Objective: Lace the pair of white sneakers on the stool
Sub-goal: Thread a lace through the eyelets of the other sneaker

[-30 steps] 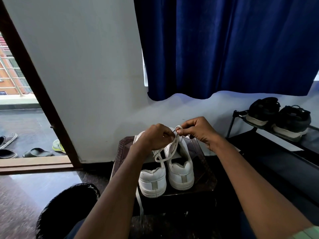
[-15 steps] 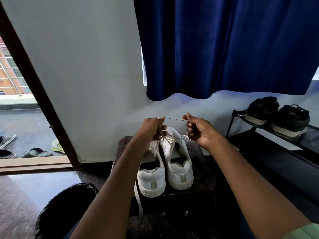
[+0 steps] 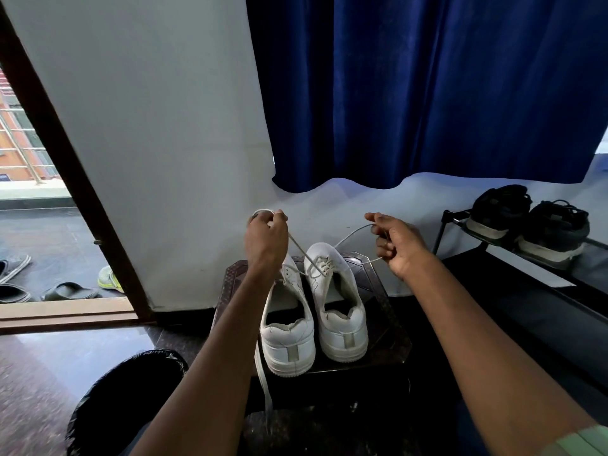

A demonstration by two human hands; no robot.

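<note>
Your left hand and right hand, raised apart above the right sneaker, each pinch 1 lace end.

— Where am I sitting?

— At home, in the entry corner of a room. My landmark is the dark stool in front of me, carrying white sneakers.

— What tells you it's a home?

— Right of the stool stands a black shoe rack with dark shoes on it. Above and behind the stool a deep blue curtain hangs over a window in a plain white wall. Left of the stool a wooden door frame opens onto a balcony, where slippers lie on the floor beyond the threshold. Below the stool to the left sits a bin lined with a black bag on polished stone flooring.
</note>
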